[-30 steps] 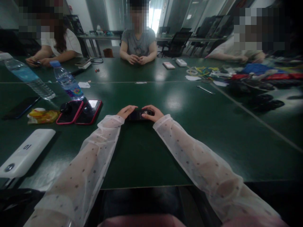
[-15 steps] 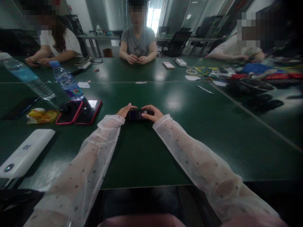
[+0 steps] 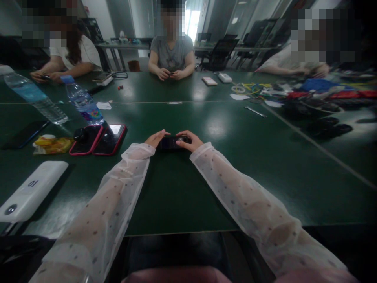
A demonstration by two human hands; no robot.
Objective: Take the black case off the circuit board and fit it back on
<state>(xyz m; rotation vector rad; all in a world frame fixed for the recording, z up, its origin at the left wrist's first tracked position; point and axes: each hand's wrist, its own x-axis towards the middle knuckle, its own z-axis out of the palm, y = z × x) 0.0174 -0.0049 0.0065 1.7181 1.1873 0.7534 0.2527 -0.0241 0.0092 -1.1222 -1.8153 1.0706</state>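
A small dark device (image 3: 170, 143) with a dim screen is held sideways just over or on the green table (image 3: 176, 188). My left hand (image 3: 156, 139) grips its left end, with the thumb and index finger near the edge. Around the right end are the fingers of my right hand (image 3: 190, 141), the thumb in front and the index finger curled over the top. Both arms are in sheer white sleeves with dark stars.
At the left are a power bank (image 3: 37, 190), a red-edged phone (image 3: 109, 140), a yellow packet (image 3: 54, 144) and a bottle (image 3: 84, 102). A metal tool (image 3: 255, 112) and tangled cables (image 3: 250, 89) lie at the right. People sit opposite.
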